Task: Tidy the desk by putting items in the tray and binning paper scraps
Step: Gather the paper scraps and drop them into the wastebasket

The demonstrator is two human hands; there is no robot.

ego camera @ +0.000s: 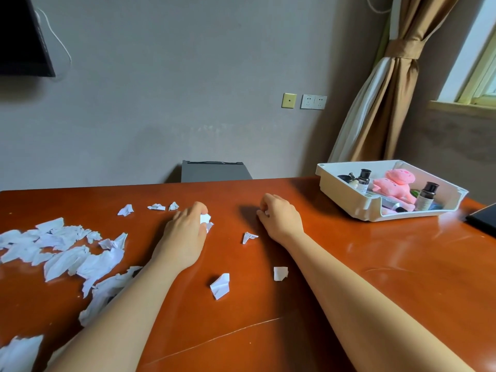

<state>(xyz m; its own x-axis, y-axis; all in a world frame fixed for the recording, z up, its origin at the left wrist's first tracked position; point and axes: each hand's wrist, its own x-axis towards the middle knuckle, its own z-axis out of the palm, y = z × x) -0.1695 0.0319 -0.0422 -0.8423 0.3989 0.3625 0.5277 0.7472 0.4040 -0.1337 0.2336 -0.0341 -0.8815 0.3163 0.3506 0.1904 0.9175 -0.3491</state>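
Observation:
White paper scraps lie scattered over the red-brown desk point(375, 264), with a big heap of paper scraps point(67, 253) at the left. My left hand point(188, 232) rests mid-desk with its fingers curled round a small white scrap point(205, 218). My right hand point(280, 216) sits a little to the right, its fingertips pinching a tiny scrap point(266, 212). Loose scraps lie between and before my hands: one scrap point(249, 237) near my right wrist, a folded scrap point(220, 285) and a square scrap point(280, 273) closer to me. The white tray point(349, 205) stands at the far right.
In the tray lie a pink plush toy point(394, 183) and two dark-capped bottles point(426, 197). A dark flat object point(483, 218) pokes in at the right edge. A grey box point(214, 171) stands behind the desk by the wall. Three small scraps point(157, 207) lie far left of my left hand.

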